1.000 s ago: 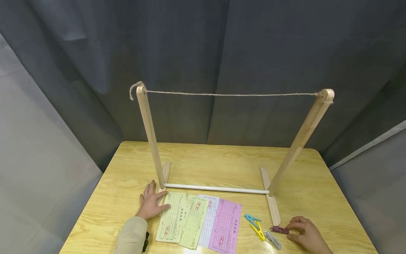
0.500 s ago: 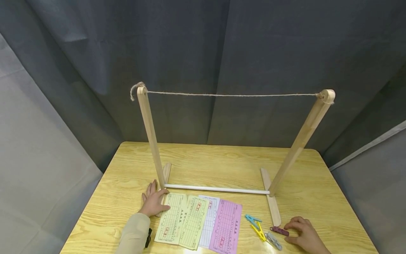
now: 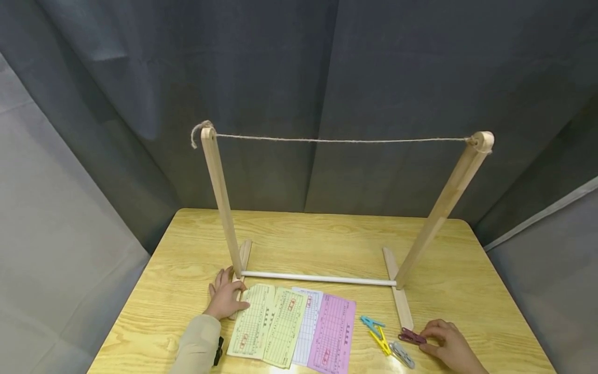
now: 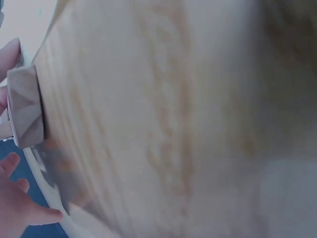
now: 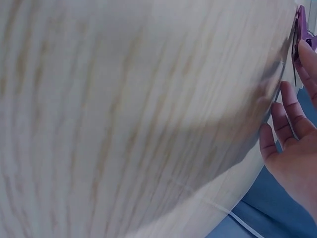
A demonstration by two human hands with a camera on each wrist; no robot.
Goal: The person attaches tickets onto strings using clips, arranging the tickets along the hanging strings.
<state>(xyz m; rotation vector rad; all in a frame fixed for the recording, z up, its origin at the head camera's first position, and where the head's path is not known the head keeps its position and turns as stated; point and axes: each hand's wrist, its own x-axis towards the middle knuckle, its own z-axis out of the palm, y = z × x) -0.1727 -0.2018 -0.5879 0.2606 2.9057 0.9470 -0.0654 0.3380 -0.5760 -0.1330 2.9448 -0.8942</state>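
Note:
In the head view my right hand point(image 3: 449, 347) pinches a purple clothespin point(image 3: 411, 336) between thumb and forefinger, close by the rack's right foot. The right wrist view has the same clothespin point(image 5: 302, 25) at the top right edge, with the other fingers loosely bent. My left hand point(image 3: 224, 300) rests with spread fingers over the left wooden foot. Its thumb touches the edge of a yellow-green printed form point(image 3: 252, 322), whose upper left corner bends. Another yellow-green form point(image 3: 286, 327), a white form point(image 3: 308, 324) and a pink form point(image 3: 333, 332) overlap beside it.
A blue clothespin point(image 3: 372, 324), a yellow one point(image 3: 380, 342) and a grey one point(image 3: 402, 355) lie between the pink form and my right hand. Behind stands a wooden rack with a left post point(image 3: 221, 202), right post point(image 3: 441, 213), taut string point(image 3: 338, 140) and low white bar point(image 3: 317, 278).
My right hand now pinches the purple clothespin, which has turned and shifted slightly upward in view. My left forefinger has drawn back a little, and the left form's corner has bent.

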